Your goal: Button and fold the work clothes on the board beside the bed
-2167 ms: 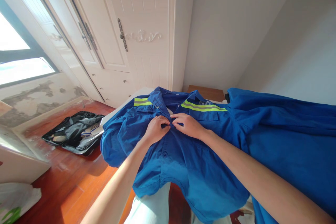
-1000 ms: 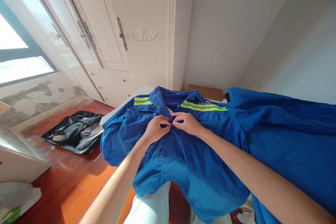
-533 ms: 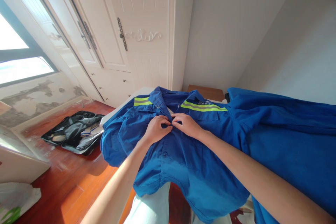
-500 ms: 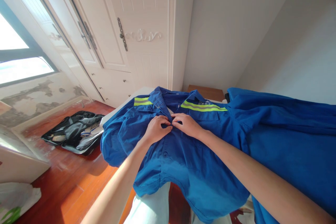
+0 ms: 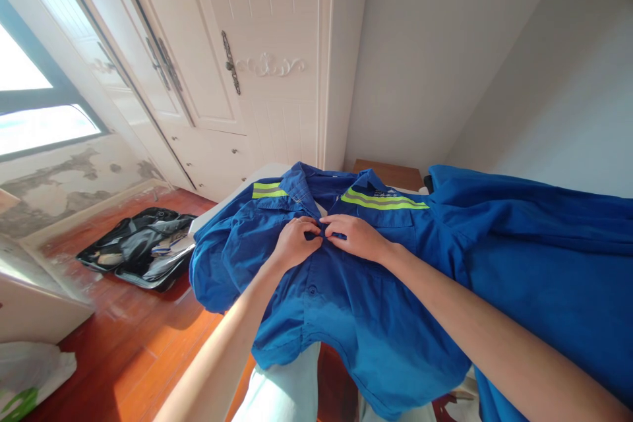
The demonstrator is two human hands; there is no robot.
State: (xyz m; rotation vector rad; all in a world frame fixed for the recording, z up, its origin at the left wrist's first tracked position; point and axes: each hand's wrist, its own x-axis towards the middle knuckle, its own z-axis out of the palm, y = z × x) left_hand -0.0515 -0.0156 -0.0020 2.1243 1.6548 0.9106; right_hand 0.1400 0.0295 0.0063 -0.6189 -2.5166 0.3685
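Observation:
A blue work jacket [image 5: 356, 303] with yellow-green reflective strips lies spread out in front of me, collar at the far side. My left hand [image 5: 298, 241] pinches the front placket just below the collar, thumb and fingers closed on the cloth. Right beside it, my right hand [image 5: 357, 235] pinches the other edge of the placket. The fingertips of both hands nearly meet, and whatever button lies between them is hidden. Lower on the placket, a dark button [image 5: 312, 291] shows.
More blue cloth [image 5: 548, 264] is heaped at the right. An open suitcase [image 5: 141, 247] with clothes lies on the wooden floor [image 5: 148, 349] at left. A white wardrobe [image 5: 277, 6] stands behind. A plastic bag [image 5: 34, 376] sits at the lower left.
My right hand's fingers have shifted slightly at the placket. The left hand and the jacket stay almost where they were.

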